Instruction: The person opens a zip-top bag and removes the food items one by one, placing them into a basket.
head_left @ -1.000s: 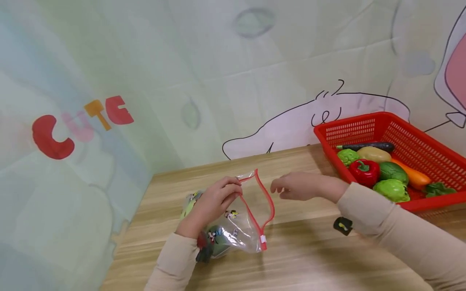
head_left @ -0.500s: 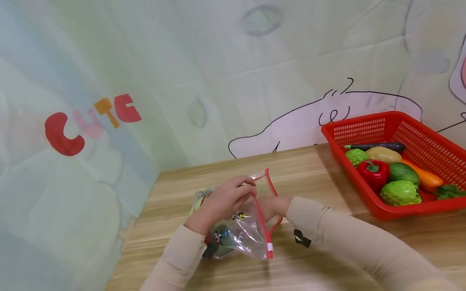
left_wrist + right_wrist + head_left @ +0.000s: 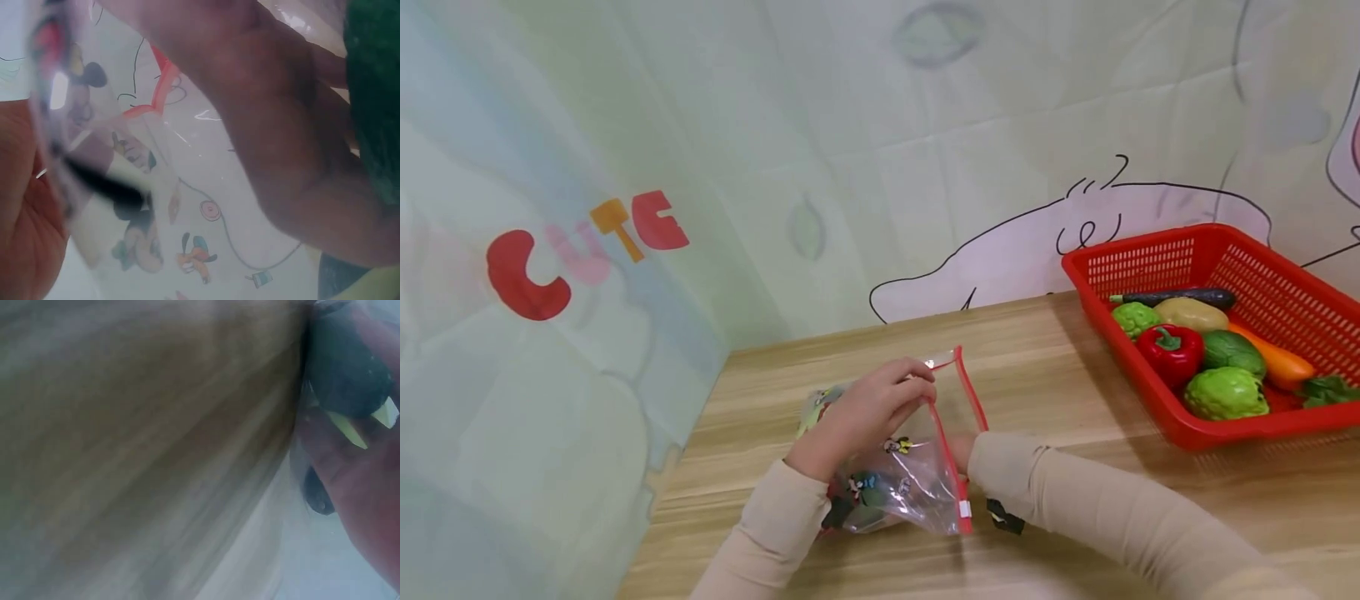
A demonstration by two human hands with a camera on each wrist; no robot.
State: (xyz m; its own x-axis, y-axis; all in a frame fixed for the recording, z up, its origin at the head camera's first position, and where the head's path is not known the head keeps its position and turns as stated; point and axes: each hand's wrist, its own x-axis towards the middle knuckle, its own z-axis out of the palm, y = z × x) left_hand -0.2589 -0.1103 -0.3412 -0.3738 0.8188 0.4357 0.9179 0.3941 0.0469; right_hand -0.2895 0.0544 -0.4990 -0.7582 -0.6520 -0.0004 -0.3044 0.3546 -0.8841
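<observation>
A clear zip bag (image 3: pixel 917 492) with cartoon prints and a red zip edge lies on the table in the head view. My left hand (image 3: pixel 871 410) pinches the upper edge of its open mouth. Through that mouth my right hand (image 3: pixel 959 452) reaches inside, mostly hidden by plastic and sleeve. In the right wrist view, the thumb and fingers of that hand grip a dark green rounded thing (image 3: pixel 349 365), its kind unclear. The left wrist view shows a green surface (image 3: pixel 375 106) beside the fingers. Other dark and pale contents are blurred behind the bag.
A red basket (image 3: pixel 1123 367) at the right holds a red bell pepper (image 3: pixel 1169 355), a carrot (image 3: pixel 1281 362), an eggplant (image 3: pixel 1187 297) and several green vegetables. A patterned cloth wall (image 3: pixel 820 150) stands behind the wooden table (image 3: pixel 700 500).
My right hand has moved left from outside the bag into its mouth, deep enough that the sleeve cuff meets the zip edge. The left hand keeps its hold on the edge.
</observation>
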